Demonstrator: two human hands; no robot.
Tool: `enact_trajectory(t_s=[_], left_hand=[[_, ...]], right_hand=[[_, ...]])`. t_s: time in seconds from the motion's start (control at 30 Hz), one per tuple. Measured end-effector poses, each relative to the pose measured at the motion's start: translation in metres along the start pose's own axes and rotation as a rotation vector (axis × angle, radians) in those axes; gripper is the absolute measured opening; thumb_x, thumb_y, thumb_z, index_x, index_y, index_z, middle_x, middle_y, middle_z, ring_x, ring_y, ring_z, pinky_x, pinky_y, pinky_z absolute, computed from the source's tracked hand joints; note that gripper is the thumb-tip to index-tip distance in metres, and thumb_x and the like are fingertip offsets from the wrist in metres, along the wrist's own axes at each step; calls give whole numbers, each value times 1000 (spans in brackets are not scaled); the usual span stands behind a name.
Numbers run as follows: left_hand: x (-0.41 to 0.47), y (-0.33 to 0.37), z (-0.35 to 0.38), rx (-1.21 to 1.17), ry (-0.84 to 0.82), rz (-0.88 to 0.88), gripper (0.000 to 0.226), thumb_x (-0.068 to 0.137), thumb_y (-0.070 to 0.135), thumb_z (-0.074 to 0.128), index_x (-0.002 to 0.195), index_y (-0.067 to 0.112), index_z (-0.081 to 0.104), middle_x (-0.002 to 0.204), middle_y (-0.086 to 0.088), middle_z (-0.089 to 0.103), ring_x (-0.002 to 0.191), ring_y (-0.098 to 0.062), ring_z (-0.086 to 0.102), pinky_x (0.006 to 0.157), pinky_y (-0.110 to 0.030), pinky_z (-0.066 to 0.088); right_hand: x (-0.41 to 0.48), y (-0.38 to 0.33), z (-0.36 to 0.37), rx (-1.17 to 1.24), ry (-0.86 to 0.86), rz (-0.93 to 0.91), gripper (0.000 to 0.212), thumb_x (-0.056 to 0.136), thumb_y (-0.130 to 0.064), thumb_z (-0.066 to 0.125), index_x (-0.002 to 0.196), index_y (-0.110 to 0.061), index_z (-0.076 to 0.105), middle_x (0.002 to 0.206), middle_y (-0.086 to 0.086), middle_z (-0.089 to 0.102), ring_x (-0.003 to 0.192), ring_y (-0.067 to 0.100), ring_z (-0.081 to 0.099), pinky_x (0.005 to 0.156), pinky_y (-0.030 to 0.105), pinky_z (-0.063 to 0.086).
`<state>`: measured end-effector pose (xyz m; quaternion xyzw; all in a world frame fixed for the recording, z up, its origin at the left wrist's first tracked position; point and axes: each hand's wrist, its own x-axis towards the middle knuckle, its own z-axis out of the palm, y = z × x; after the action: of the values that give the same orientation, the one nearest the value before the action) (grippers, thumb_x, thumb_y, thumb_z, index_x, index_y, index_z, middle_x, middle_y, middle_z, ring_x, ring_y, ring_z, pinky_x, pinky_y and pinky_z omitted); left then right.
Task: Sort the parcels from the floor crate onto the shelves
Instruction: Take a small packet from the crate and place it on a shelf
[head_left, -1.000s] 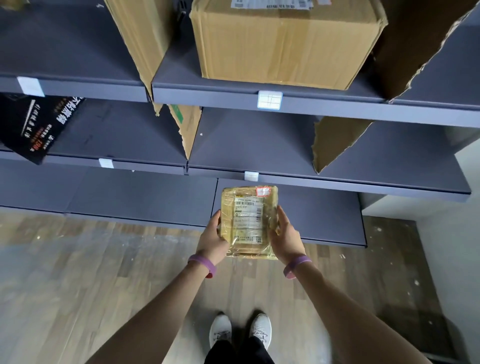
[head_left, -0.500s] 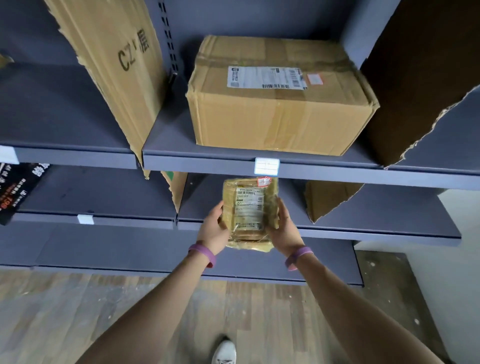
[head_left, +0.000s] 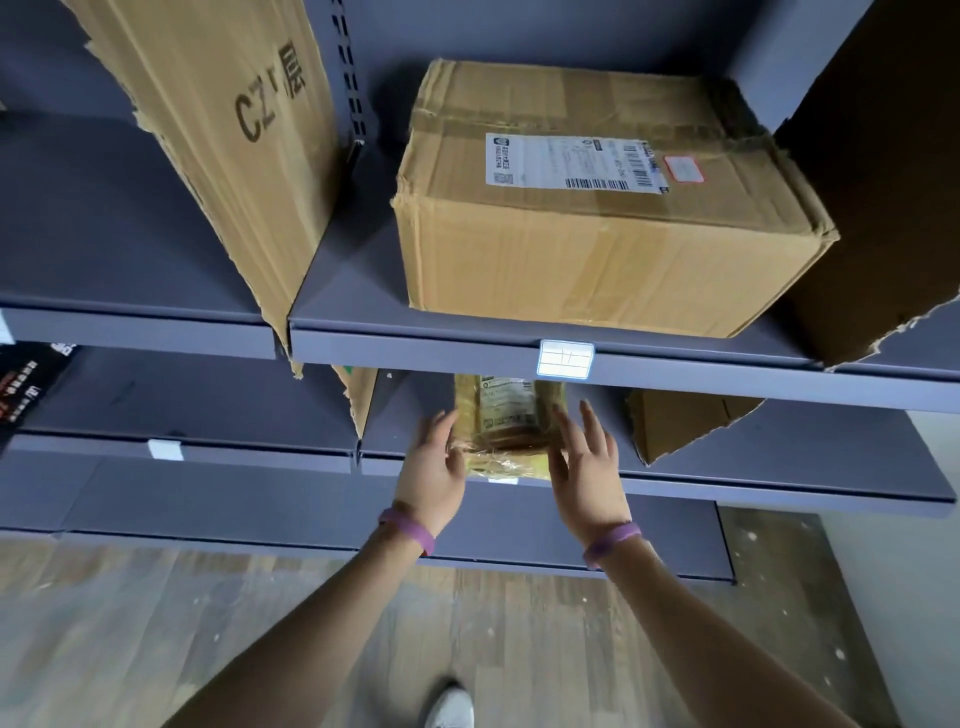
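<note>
One small taped parcel (head_left: 506, 431) lies at the front edge of the middle shelf (head_left: 753, 488), slightly overhanging. The left hand (head_left: 434, 470) and right hand (head_left: 584, 470) flank it, each grip wide, fingers straight beside its sides. It looks light, soft and film-slick; take it by both long sides.

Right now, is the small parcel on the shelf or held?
On the shelf: the parcel rests there; left hand and right hand flank it, fingers straight.

Torn cardboard divider (head_left: 218, 130) stands tilted; a white shoe (head_left: 452, 706) on wooden floor (head_left: 156, 649).
</note>
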<state>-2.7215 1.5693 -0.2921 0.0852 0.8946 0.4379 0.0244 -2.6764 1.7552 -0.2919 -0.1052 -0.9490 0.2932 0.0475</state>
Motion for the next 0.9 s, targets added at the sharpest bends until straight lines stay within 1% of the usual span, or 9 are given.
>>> enact_trajectory(t_s=[0.1,0.2,0.27,0.37,0.47,0.57,0.73,0.8,0.9], left_hand=[[-28,-6,0,135,-46,109,51,89,1,45,138,16,46,144,0,42,132,-16,41,105,-21,34],[-32,-6,4,225,-163,85,58,92,9,45,147,22,31,156,8,20,141,-8,25,108,-25,35],[-25,-4,5,277,-229,58,61,93,11,43,150,21,22,159,9,5,145,-8,13,109,-28,34],[-11,-1,6,328,-295,32,64,94,11,43,151,19,15,159,8,-4,146,-10,3,113,-30,28],[1,0,6,347,-324,28,64,95,11,43,152,17,14,160,6,-6,146,-11,1,116,-29,22],[8,1,6,337,-342,27,63,94,10,44,151,15,16,160,3,-3,147,-13,3,117,-28,18],[5,15,4,368,-266,8,62,94,12,43,150,17,18,160,2,3,147,-20,4,116,-39,22],[-5,32,9,299,-226,45,59,93,11,44,148,16,24,159,2,12,147,-18,8,115,-38,23],[-28,69,31,217,-297,138,57,92,11,46,147,17,30,157,1,22,145,-16,15,116,-35,23]], right_hand=[[-24,3,-1,-160,-4,-156,57,89,-1,52,143,-15,41,152,14,34,137,39,31,104,48,41],[-27,3,-1,-238,-186,-137,60,95,-6,41,151,-22,25,162,1,9,149,25,5,104,37,45],[-20,1,-1,-282,-241,-116,64,97,-8,36,154,-26,11,162,-5,-8,149,19,-10,101,32,47],[-6,-6,-3,-305,-274,-88,66,97,-9,36,154,-25,6,161,-4,-14,148,20,-15,106,34,42],[4,-8,-3,-307,-298,-71,68,96,-8,36,154,-23,5,160,-2,-16,147,21,-16,113,35,32],[7,-7,-3,-319,-302,-58,71,95,-6,36,154,-24,0,160,-2,-20,147,21,-18,114,35,29],[-3,-7,-7,-249,-276,-22,73,94,-5,37,154,-27,1,161,-3,-15,148,21,-16,120,40,17],[-20,-3,-16,-186,-261,24,72,95,-4,37,154,-27,4,161,-5,-12,148,19,-13,120,37,18],[-55,15,-42,-133,-218,133,69,96,-5,38,154,-26,8,162,-4,-5,149,18,-6,119,33,15]])
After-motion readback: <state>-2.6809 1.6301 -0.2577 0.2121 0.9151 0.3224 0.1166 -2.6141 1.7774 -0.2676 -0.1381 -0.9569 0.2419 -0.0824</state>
